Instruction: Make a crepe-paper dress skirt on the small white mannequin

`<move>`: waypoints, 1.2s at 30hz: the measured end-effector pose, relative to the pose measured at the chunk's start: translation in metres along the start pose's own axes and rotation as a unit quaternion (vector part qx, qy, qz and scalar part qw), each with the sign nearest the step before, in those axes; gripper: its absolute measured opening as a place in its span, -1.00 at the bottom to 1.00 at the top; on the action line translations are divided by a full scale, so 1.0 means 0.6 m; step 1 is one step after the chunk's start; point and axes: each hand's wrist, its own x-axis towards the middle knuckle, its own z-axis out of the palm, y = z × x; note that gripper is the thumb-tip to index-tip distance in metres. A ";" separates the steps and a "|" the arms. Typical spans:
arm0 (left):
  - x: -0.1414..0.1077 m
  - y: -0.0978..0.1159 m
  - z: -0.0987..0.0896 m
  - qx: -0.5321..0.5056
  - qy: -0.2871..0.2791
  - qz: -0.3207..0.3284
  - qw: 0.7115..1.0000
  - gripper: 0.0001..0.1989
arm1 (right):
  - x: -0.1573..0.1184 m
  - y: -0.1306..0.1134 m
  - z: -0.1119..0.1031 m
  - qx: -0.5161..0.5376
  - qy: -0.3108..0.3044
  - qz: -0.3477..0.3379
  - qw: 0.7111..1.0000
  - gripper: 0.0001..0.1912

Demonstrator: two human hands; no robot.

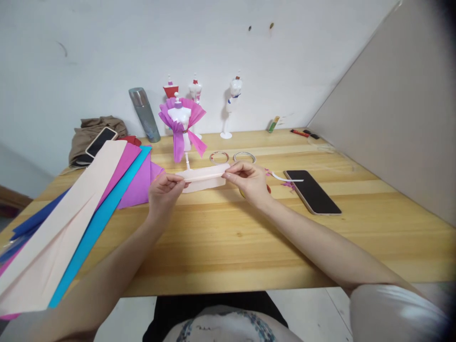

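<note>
Between my two hands a pale pink strip of crepe paper (204, 182) is stretched out over the table, with a narrow fold along its upper part. My left hand (164, 192) pinches its left end, and my right hand (249, 183) pinches the right end. Just behind the strip stands a small white mannequin (179, 116) on a stand, dressed in purple and pink crepe paper (192, 111). Partly covered by my right hand is something with red and yellow edges (268, 189); its kind is hidden.
Folded coloured papers (81, 213) lie at the left. Two tape rolls (244, 157) sit behind my hands. A phone (313, 192) with a white strip (287, 179) across its corner is at the right. A bottle (144, 114) and more mannequins (235, 90) stand by the wall.
</note>
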 end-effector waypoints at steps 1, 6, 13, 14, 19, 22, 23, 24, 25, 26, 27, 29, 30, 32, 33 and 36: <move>-0.002 0.005 0.001 -0.001 0.003 0.000 1.000 -0.89 | 0.000 -0.002 -0.001 0.003 -0.004 -0.004 1.000 -0.84; -0.006 0.013 0.003 -0.015 0.008 0.001 1.000 -0.88 | 0.000 -0.011 -0.006 -0.011 -0.009 0.001 1.000 -0.83; -0.011 0.021 0.002 -0.024 0.008 0.008 1.000 -0.90 | -0.003 -0.029 -0.002 -0.007 -0.006 0.003 1.000 -0.80; -0.011 0.022 0.001 -0.024 0.006 0.010 1.000 -0.90 | -0.004 -0.031 -0.002 -0.010 -0.007 0.003 1.000 -0.80; -0.011 0.024 0.001 -0.015 0.012 0.009 1.000 -0.91 | -0.006 -0.037 0.000 -0.017 -0.007 0.018 1.000 -0.83; -0.012 0.024 0.001 -0.008 0.013 0.013 1.000 -0.90 | -0.007 -0.038 -0.001 -0.024 -0.012 0.023 0.999 -0.81; -0.012 0.024 0.001 -0.006 0.014 0.014 1.000 -0.90 | -0.007 -0.038 -0.001 -0.026 -0.014 0.024 0.999 -0.81; -0.012 0.023 0.001 -0.006 0.014 0.014 1.000 -0.90 | -0.007 -0.039 -0.001 -0.028 -0.016 0.025 0.999 -0.80; -0.012 0.023 0.001 -0.007 0.014 0.014 1.000 -0.90 | -0.008 -0.039 -0.001 -0.028 -0.016 0.025 0.999 -0.81; -0.012 0.022 0.001 -0.008 0.013 0.014 1.000 -0.90 | -0.008 -0.040 -0.001 -0.027 -0.015 0.024 0.999 -0.81; -0.012 0.022 0.001 -0.009 0.013 0.015 1.000 -0.91 | -0.008 -0.040 -0.001 -0.025 -0.013 0.023 0.999 -0.82; -0.012 0.021 0.001 -0.011 0.014 0.015 1.000 -0.91 | -0.008 -0.041 -0.001 -0.019 -0.010 0.022 1.000 -0.82; -0.012 0.021 0.001 -0.014 0.015 0.013 1.000 -0.90 | -0.008 -0.041 -0.001 -0.016 -0.008 0.022 1.000 -0.83; -0.011 0.022 0.002 -0.027 0.017 0.000 0.999 -0.89 | -0.009 -0.043 -0.001 -0.011 -0.010 0.028 0.999 -0.83; -0.011 0.023 0.002 -0.036 0.015 -0.010 0.999 -0.88 | -0.009 -0.043 -0.001 -0.009 -0.014 0.035 0.999 -0.82; -0.010 0.025 -0.001 -0.061 -0.001 -0.055 0.997 -0.85 | -0.008 -0.044 -0.002 0.008 -0.035 0.063 0.997 -0.81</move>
